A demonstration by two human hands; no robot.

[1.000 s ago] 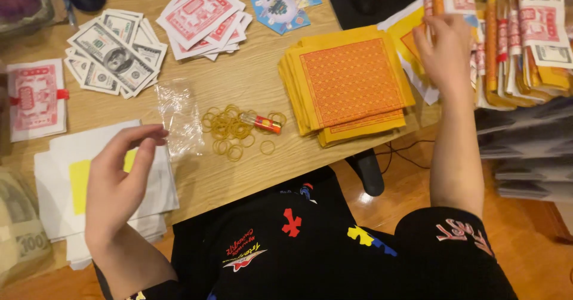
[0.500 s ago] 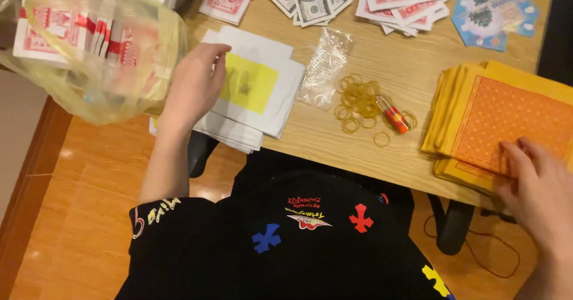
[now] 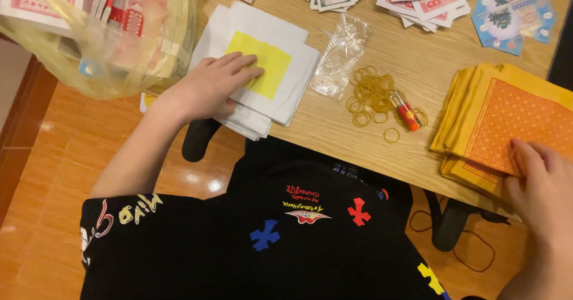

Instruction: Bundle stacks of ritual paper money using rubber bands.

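Left hand lies flat, palm down, on the stack of white sheets at about 10 o'clock in the head view. Its fingers are stretched out and close together, tips resting on the yellow square printed on the top sheet; nothing is gripped.

Right hand sits at 4 o'clock on the near corner of the orange-and-yellow paper stack, fingers lightly curled against the edge. Cannot tell whether a sheet is pinched.

Between the two stacks on the wooden counter: a loose heap of rubber bands, a small red lighter touching them, and a clear plastic bag just beside. At 11 o'clock, a yellow plastic bag holds banded red-and-white paper bundles.
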